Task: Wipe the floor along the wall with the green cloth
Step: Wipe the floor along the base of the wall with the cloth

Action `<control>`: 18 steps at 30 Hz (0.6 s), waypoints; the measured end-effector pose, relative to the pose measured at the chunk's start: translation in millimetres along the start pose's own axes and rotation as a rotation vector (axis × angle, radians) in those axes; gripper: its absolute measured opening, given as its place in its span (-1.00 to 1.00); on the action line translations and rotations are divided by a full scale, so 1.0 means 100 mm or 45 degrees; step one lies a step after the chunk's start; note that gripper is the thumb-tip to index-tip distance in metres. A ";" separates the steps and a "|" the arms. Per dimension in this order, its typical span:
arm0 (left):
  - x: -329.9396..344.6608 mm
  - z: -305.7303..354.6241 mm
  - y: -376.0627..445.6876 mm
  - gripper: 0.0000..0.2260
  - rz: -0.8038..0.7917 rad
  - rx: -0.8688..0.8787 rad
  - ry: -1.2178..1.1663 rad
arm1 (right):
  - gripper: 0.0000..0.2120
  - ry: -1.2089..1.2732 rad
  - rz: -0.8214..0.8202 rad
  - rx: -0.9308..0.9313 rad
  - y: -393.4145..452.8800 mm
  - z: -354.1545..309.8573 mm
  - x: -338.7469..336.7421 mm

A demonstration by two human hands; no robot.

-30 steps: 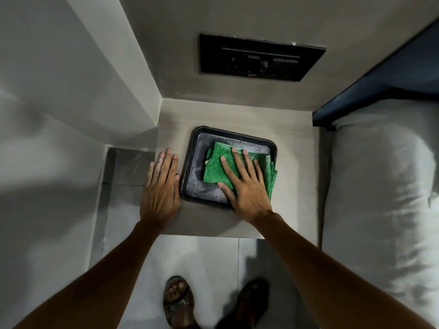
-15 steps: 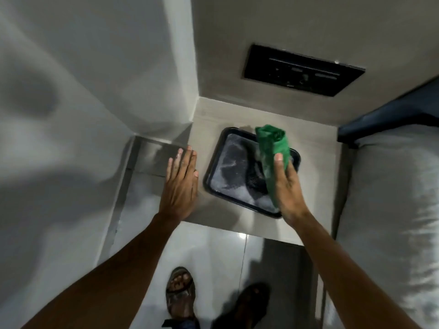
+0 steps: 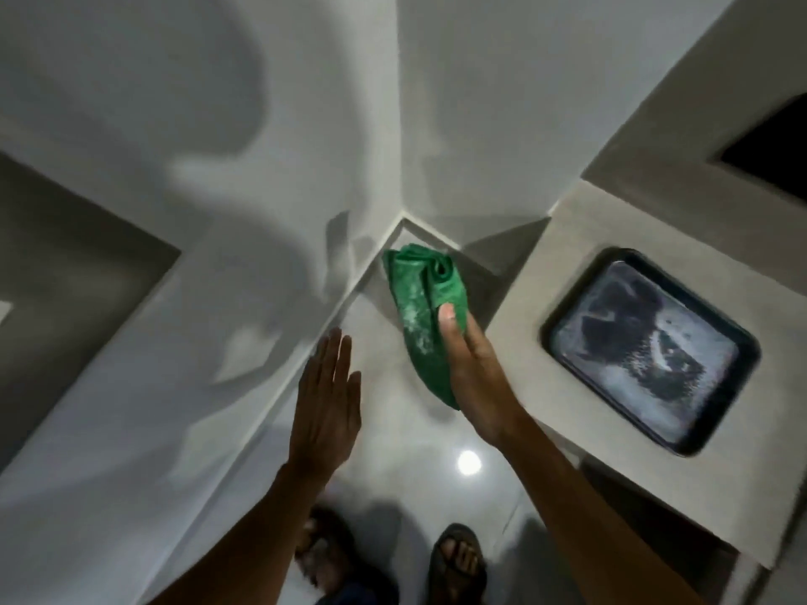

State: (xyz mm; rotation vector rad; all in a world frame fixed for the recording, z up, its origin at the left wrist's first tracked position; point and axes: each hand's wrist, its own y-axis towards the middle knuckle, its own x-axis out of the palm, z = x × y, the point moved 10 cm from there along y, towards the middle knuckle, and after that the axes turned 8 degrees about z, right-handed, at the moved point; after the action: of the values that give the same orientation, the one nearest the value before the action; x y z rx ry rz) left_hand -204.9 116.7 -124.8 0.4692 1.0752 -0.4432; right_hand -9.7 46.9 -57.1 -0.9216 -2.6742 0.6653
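My right hand grips the green cloth, which is bunched up and dusted with white specks; it hangs in the air above the glossy pale floor, near the corner where two white walls meet. The thumb presses on the cloth's side. My left hand is flat with fingers straight and apart, holding nothing, hovering close to the left wall's base. The floor strip along the wall runs from the corner toward my feet.
A low beige side table stands at the right with a black tray on it, smeared with white residue. My sandalled feet stand on the floor below. A bright light reflection shows on the tiles.
My right hand lifted the cloth off the tray and carried it left over the floor corner. My left hand left the table edge and moved toward the wall. The view swung left.
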 end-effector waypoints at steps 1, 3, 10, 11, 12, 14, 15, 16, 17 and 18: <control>0.02 -0.19 -0.12 -0.50 -0.017 -0.045 0.016 | -0.72 -0.032 -0.078 0.000 0.07 0.16 0.20; 0.14 -0.57 -0.33 -0.46 -0.059 -0.196 -0.017 | -0.65 -0.134 -0.172 -0.013 0.22 0.49 0.46; 0.95 -1.54 -0.97 -0.37 0.009 -0.619 -0.145 | -0.73 -0.480 -0.229 -0.206 0.97 1.47 0.73; 1.10 -1.67 -1.09 -0.37 0.013 -0.681 -0.151 | -0.74 -0.566 -0.241 -0.281 1.06 1.58 0.79; 1.25 -1.79 -1.20 -0.36 0.013 -0.740 -0.149 | -0.71 -0.638 -0.259 -0.361 1.14 1.70 0.85; 1.53 -2.00 -1.41 -0.35 0.013 -0.820 -0.144 | -0.60 -0.806 -0.314 -0.602 1.30 1.95 1.02; 1.64 -2.08 -1.50 -0.34 0.016 -0.846 -0.143 | -0.56 -0.903 -0.353 -0.736 1.36 2.08 1.13; 1.77 -2.17 -1.60 -0.34 0.027 -0.861 -0.138 | -0.54 -0.989 -0.393 -0.865 1.43 2.26 1.25; 1.89 -2.25 -1.71 -0.34 0.044 -0.872 -0.121 | -0.53 -1.079 -0.450 -0.974 1.48 2.48 1.38; 1.98 -2.33 -1.80 -0.34 0.072 -0.875 -0.091 | -0.52 -1.181 -0.542 -1.047 1.51 2.74 1.53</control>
State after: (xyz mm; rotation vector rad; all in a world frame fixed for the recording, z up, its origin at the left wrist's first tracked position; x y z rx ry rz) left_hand -392.7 77.7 -423.4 -0.1247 1.0679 -0.0224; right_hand -147.3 155.1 -357.9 -0.0660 -3.9051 -0.2397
